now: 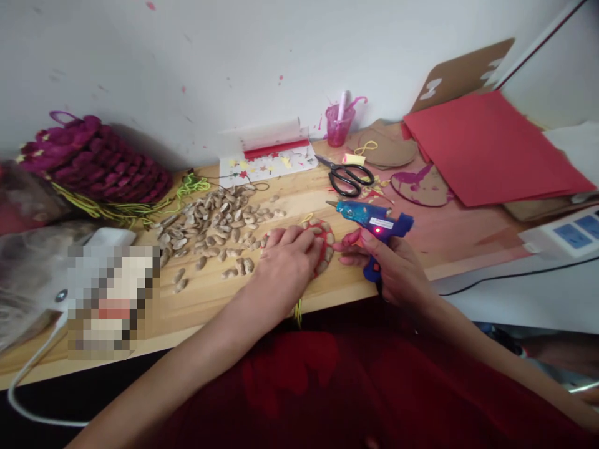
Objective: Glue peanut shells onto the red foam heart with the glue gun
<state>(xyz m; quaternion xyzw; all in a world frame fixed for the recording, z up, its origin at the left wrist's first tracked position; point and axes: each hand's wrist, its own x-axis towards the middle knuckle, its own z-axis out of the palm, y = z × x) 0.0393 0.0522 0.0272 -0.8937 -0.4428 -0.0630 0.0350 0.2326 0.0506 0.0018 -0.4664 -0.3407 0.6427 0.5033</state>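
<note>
Left hand [287,252] palm down over peanut-edged red disc [324,252], center of frame; grip underneath hidden, cannot tell. Right hand [400,265], right of center, wrapped around handle of blue hot-glue gun [369,218]; red light lit, nozzle pointing left. Loose peanuts [224,218] across worktop [187,305], left of center. Black-handled scissors [337,169] just above glue gun; red paper sheets [491,149] at upper right.

Black-handled scissors [334,167] lie near a pink cup [339,131] by the wall [187,62], red sheets [491,149] rest behind a white, blue-panelled box [561,226] at right, and a tiered purple ornament [105,162] lies at left.
</note>
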